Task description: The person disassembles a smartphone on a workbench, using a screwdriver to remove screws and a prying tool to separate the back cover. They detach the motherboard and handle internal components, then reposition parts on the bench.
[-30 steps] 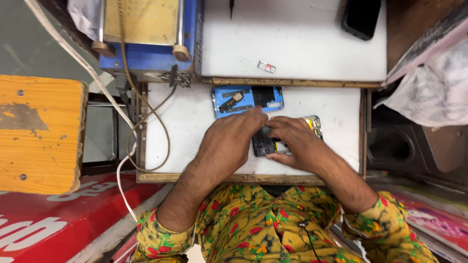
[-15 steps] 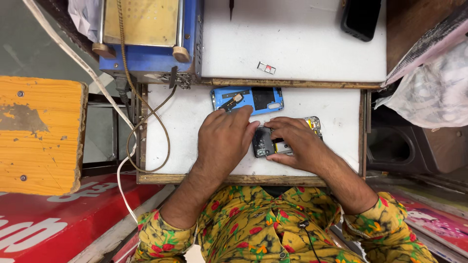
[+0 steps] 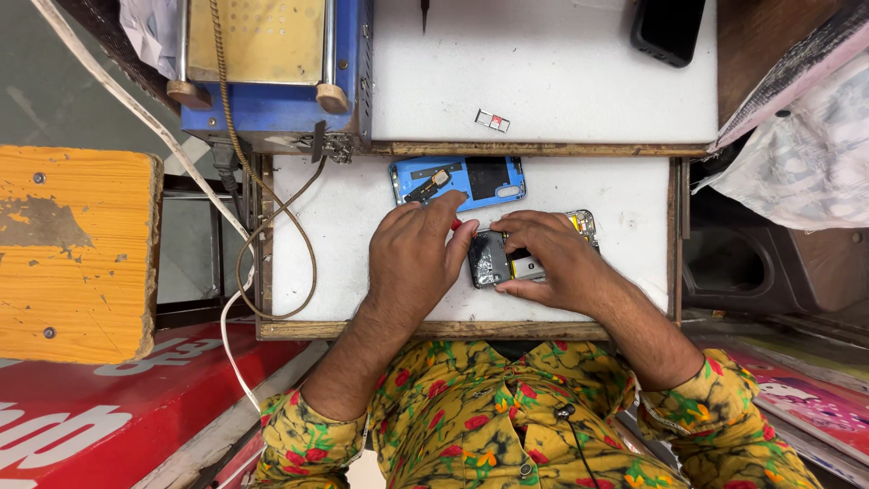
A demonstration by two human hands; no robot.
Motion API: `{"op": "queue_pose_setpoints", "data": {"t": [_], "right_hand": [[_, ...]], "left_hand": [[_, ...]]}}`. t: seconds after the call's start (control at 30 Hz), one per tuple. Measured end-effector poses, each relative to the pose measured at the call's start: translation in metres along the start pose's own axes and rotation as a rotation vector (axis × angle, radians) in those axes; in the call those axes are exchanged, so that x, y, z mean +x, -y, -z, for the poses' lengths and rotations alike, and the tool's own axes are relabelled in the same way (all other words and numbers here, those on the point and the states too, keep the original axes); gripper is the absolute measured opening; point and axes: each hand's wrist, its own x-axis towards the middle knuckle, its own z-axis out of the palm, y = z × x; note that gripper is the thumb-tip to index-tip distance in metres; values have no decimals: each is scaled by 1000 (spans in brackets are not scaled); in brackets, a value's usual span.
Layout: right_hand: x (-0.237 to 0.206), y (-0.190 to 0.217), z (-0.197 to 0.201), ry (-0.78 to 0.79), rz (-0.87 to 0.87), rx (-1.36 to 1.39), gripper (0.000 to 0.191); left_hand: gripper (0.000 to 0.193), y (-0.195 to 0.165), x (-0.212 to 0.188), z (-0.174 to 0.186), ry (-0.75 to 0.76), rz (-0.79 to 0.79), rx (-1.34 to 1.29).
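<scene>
An opened smartphone (image 3: 496,260) with bare inner parts lies on the white pull-out tray (image 3: 344,235). My right hand (image 3: 552,258) rests over it and pins it down with fingers at its top and bottom edges. My left hand (image 3: 416,258) sits just left of the phone, fingers curled around a small red-tipped tool (image 3: 456,224) that is mostly hidden. A blue phone back cover (image 3: 458,180) lies face up just beyond both hands.
A blue and yellow machine (image 3: 272,68) stands at the back left with cables (image 3: 272,226) trailing over the tray. A small SIM tray (image 3: 492,120) and a black phone (image 3: 668,29) lie on the upper white surface. An orange wooden stool (image 3: 72,254) stands left.
My left hand has slid left, off the phone, uncovering its dark left end. My right hand stays on the phone.
</scene>
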Motion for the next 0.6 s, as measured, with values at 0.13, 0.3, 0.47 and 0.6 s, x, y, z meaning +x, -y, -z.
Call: {"op": "queue_pose_setpoints", "data": {"t": [0.13, 0.3, 0.47, 0.6], "right_hand": [[1, 1, 1, 1, -7, 5, 55], [0, -2, -2, -16, -5, 0, 57], [-4, -6, -3, -15, -1, 24, 53], [0, -4, 0, -13, -31, 26, 51]], "left_hand": [[35, -4, 4, 3, 29, -37, 18], [37, -10, 3, 7, 116, -209, -39], [23, -14, 4, -7, 230, -95, 220], [38, -13, 5, -7, 145, -178, 141]]}}
